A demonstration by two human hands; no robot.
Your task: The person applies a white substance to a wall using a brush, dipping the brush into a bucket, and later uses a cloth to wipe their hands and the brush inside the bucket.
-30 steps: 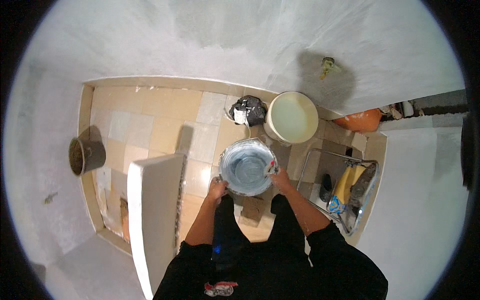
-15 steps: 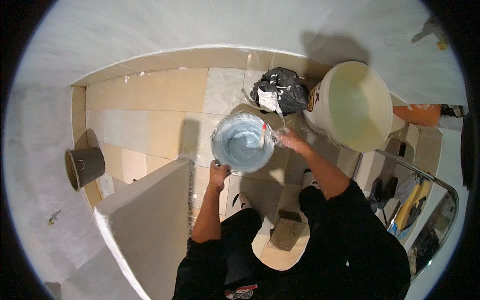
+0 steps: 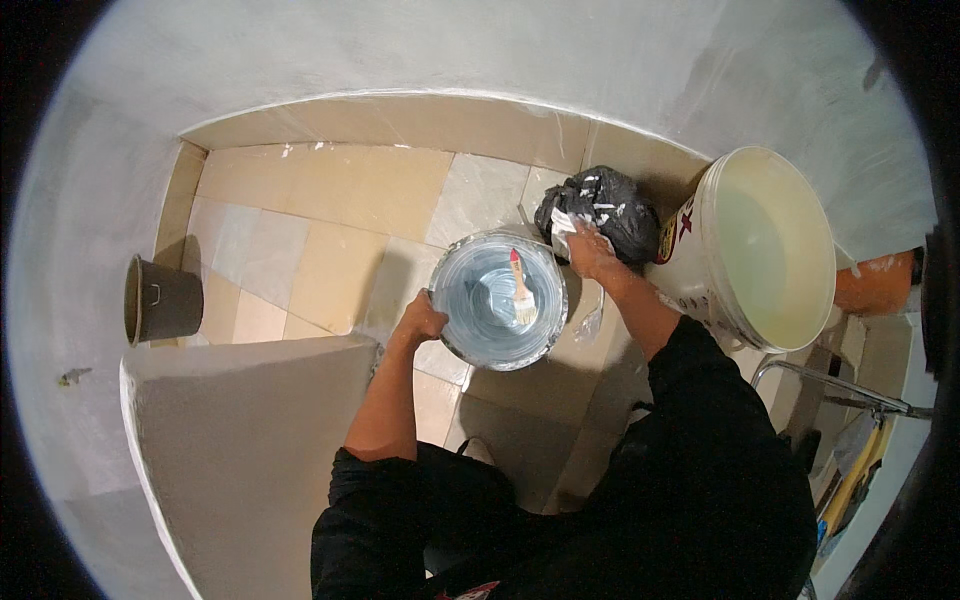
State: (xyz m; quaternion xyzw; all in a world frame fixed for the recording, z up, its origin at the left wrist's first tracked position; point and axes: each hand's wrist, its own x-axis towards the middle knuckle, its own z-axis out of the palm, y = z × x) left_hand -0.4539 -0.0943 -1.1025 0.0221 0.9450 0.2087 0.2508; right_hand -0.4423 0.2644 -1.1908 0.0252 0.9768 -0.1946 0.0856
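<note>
A round bucket [image 3: 556, 325] with a smeared inner wall and grey-white paste at its bottom is in front of me. Inside it leans a paintbrush [image 3: 520, 285] with a red-tipped pale handle and pale bristles. My left hand [image 3: 422, 320] is closed on the left side of the bucket's rim. Just beyond the right rim, my right hand [image 3: 590, 250] has curled fingers beside a white crumpled piece [image 3: 568, 222] against a black plastic bag [image 3: 625, 212]. What those fingers hold is not clear. A thin, clear-looking scrap [image 3: 590, 325] hangs below the right hand.
A tall white bucket [image 3: 715, 270] of cloudy liquid stands at right. Behind it is an orange object [image 3: 875, 285]. A metal frame [image 3: 835, 380] is at lower right. The low wall [image 3: 250, 400] rises at left, and a dark bucket [image 3: 172, 302] is near the left wall.
My right hand has moved off the bucket's right rim to the white piece by the black bag. The brush has tipped within the bucket, and the view has shifted.
</note>
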